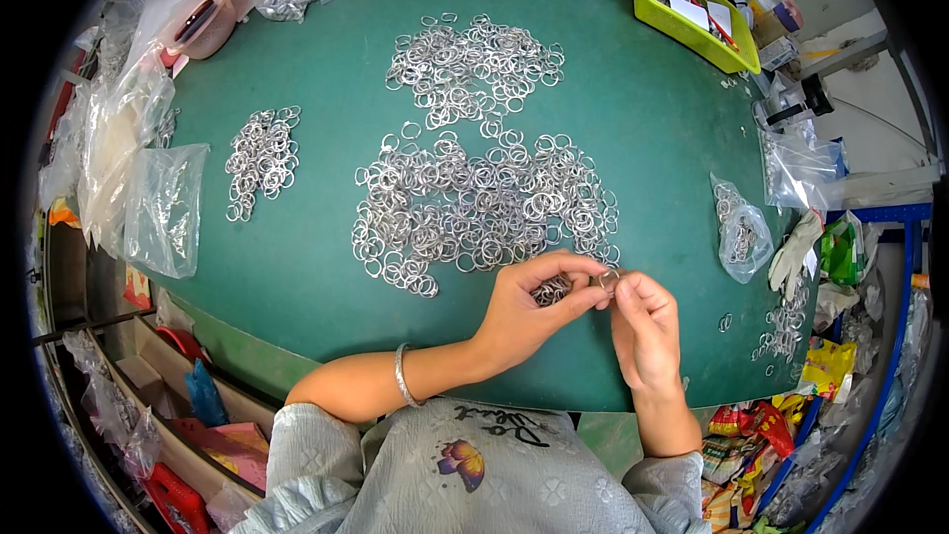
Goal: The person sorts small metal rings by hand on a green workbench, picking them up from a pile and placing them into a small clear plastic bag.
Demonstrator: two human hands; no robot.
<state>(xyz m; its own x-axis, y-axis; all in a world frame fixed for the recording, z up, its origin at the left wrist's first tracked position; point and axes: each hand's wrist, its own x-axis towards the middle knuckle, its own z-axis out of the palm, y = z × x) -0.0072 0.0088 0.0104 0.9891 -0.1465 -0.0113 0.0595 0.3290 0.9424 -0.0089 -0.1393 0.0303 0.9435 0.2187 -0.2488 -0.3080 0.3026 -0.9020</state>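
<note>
Near the table's front edge, my left hand (524, 309) and my right hand (645, 334) meet at the fingertips. Between them they pinch one small silvery metal ring (609, 278). Several more rings (551, 289) are cupped in the curled left palm. Just beyond my hands spreads a wide heap of loose metal rings (465, 198), with another heap (474, 59) farther back. A smaller pile of rings (263, 158) lies to the left. Whether the pinched ring is closed or split is too small to tell.
The green table (306, 267) carries a lime-green basket (692, 20) of tools at the far right. Along the right edge are a bag of rings (743, 242), a glove (794, 252) and a scatter of rings (783, 328). Plastic bags (163, 208) and a pink bowl (210, 30) line the left.
</note>
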